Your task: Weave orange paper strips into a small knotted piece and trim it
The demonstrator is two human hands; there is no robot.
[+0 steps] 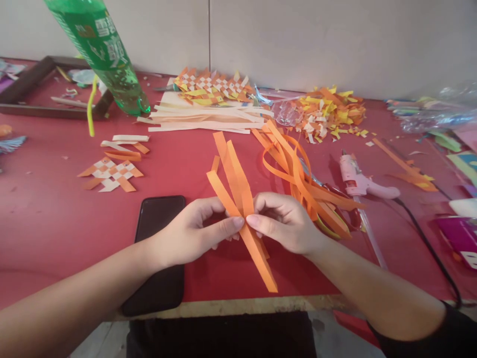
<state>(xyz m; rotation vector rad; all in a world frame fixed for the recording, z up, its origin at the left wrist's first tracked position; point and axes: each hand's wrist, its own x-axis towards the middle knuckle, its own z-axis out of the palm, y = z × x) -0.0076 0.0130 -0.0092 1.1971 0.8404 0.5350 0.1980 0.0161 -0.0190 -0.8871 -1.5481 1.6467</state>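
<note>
Several orange paper strips [236, 181] cross one another between my two hands, above the front of the red table. My left hand [199, 228] pinches them from the left, thumb on top. From the right, my right hand [281, 221] pinches the same strips, its thumb tip almost meeting the left one. The fingers behind the strips are partly hidden. A heap of loose orange strips [294, 169] lies just beyond my right hand. Under my left wrist is a black phone [160, 219]. Two small woven orange-and-white paper fish [112, 174] lie to the left.
A green bottle [108, 59] leans at the back left beside a dark frame [26, 110]. Pale strips [204, 119], woven fish [212, 87] and paper scraps [331, 112] lie along the wall. At right are a pink glue gun [354, 176] and its black cord [428, 243].
</note>
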